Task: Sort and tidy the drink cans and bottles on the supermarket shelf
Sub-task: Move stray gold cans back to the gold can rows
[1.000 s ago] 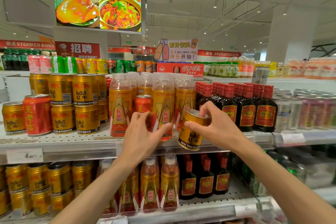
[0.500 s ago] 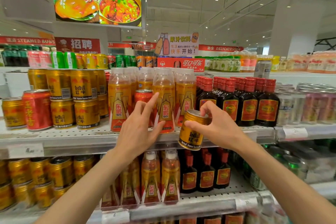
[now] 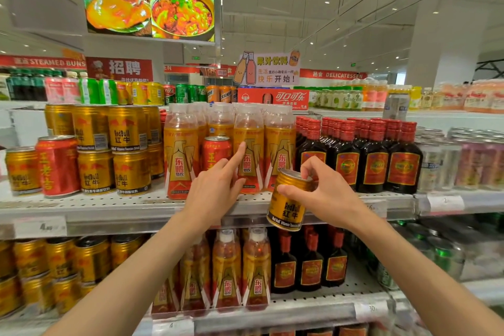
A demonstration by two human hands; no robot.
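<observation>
My right hand point(image 3: 324, 194) grips a gold Red Bull can point(image 3: 287, 202) by its top rim, tilted, in front of the shelf edge point(image 3: 109, 213). My left hand point(image 3: 215, 188) reaches toward the row of orange bottles point(image 3: 180, 155); its straight index finger touches one orange bottle point(image 3: 249, 153). A lone red can point(image 3: 215, 151) stands among these bottles, just left of that fingertip. Stacked gold Red Bull cans point(image 3: 109, 150) stand at the left of the shelf.
Dark bottles with red caps point(image 3: 373, 155) fill the shelf to the right, then pale cans point(image 3: 463, 161). Another red can point(image 3: 57, 166) sits among the gold ones at far left. The lower shelf point(image 3: 300, 305) holds more gold cans, orange bottles and dark bottles.
My left hand has opened and risen from the bottle's base; its index finger now points up against the orange bottle beside the red can. The right hand still holds the gold can.
</observation>
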